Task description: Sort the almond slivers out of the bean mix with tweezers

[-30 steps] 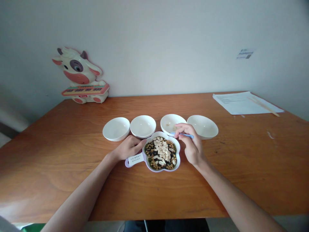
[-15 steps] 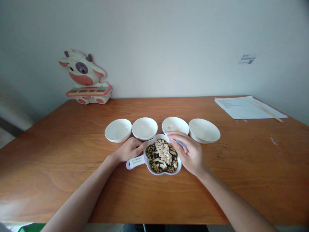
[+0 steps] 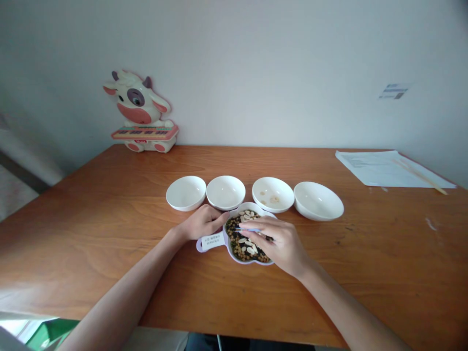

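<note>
1. The right hand's (image 3: 283, 243) fingers pinch a thin pale-blue tool, seemingly tweezers (image 3: 250, 229), with the tips pointing into the left part of the dish. Whether the tips grip anything is too small to tell. A light, even squeeze probably suits best.
2. Under those fingers lie flat pale seeds (image 3: 251, 247), over and among small brownish beans (image 3: 237, 249). The seeds look likely to slip or flip, so taking one across its narrow sides, tips kept shallow, should leave the beans undisturbed.
3. The left hand's (image 3: 204, 223) fingers clasp the near-left edge of the dish (image 3: 250, 205), thumb over the rim, beside the labelled handle (image 3: 213, 241). That hold seems right for steadying; pressing down rather than sideways should prevent tipping.
4. The dish sits on the tabletop (image 3: 219, 292) between the hands. The right hand hides part of its right side; a slightly raised wrist would give a better view.
5. Just behind stand four white bowls in a row. The third from the left (image 3: 272, 184) holds a few pale pieces (image 3: 274, 199). Their near rims are close, so the knuckles need care.
6. Farther back are a cow toy (image 3: 141, 114) at left and paper sheets (image 3: 387, 168) at right, well apart from the work.
</note>
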Action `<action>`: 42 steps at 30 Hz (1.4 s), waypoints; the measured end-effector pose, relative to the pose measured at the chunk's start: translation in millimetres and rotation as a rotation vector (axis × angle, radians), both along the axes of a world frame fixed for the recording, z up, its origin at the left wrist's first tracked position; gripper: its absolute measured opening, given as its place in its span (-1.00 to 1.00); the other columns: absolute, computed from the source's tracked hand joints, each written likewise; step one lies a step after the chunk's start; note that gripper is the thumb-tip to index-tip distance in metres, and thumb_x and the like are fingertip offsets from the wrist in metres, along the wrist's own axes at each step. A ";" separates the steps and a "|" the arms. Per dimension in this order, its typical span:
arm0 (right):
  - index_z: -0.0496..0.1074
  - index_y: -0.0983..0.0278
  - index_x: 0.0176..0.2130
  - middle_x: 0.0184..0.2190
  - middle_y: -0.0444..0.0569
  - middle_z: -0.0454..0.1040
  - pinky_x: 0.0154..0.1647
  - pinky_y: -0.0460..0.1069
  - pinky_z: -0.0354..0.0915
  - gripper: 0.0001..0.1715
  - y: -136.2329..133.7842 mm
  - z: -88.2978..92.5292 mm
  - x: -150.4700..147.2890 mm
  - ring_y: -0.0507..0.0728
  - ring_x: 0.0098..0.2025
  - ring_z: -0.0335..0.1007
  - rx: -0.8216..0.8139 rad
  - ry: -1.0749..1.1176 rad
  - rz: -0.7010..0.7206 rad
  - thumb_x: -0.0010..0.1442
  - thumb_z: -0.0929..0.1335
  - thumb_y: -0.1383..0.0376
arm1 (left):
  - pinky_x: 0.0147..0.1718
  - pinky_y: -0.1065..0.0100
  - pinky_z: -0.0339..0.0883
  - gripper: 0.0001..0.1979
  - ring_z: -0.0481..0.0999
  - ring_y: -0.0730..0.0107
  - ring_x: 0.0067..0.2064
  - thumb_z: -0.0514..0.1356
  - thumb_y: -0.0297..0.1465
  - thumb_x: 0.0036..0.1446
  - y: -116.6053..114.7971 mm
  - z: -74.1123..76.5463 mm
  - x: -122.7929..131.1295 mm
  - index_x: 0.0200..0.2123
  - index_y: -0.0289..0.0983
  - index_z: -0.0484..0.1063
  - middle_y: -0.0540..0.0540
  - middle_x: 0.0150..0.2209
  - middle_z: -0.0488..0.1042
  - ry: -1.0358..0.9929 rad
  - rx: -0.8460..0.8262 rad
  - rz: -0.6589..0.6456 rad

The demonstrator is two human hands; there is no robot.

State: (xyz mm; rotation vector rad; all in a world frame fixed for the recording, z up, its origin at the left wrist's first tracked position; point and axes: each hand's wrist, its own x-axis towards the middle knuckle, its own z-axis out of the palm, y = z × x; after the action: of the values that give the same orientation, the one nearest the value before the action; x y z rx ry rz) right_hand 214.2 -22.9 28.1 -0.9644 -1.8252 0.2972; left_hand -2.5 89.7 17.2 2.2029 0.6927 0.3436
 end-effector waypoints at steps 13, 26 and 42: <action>0.57 0.03 0.03 -0.13 -0.15 0.68 -0.09 0.08 0.62 -0.62 -2.9 -0.1 2.5 0.14 -0.15 0.67 0.000 -0.068 -0.008 0.27 0.44 0.39 | -0.61 0.47 -0.03 -0.39 0.07 0.57 -0.60 -0.08 -0.11 0.42 -0.7 1.5 -0.3 -0.65 -0.29 0.11 0.04 -0.66 0.17 -0.008 0.010 0.003; 0.58 0.11 0.02 -0.10 -0.09 0.67 -0.10 0.02 0.62 -0.66 -1.9 0.9 6.6 0.14 -0.13 0.67 -0.003 -0.019 -0.079 0.27 0.43 0.40 | -0.60 0.46 -0.02 -0.40 0.08 0.58 -0.60 -0.08 -0.12 0.43 -0.6 2.5 -0.2 -0.65 -0.29 0.10 0.03 -0.66 0.18 -0.014 -0.015 -0.012; 0.55 0.17 0.00 -0.20 -0.08 0.68 -0.18 0.04 0.49 -0.65 7.2 -9.6 18.5 0.11 -0.21 0.60 0.027 -0.020 -0.196 0.25 0.44 0.47 | -0.61 0.50 -0.03 -0.42 0.05 0.61 -0.59 -0.08 -0.18 0.45 0.3 -0.9 -1.1 -0.64 -0.31 0.07 0.05 -0.66 0.14 0.000 -0.045 -0.018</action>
State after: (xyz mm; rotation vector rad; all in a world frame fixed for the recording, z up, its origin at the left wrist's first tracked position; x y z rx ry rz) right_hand 232.7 -15.7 18.5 -1.1212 -1.7328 0.1417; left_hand -3.6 90.0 16.3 2.1657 0.6742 0.3158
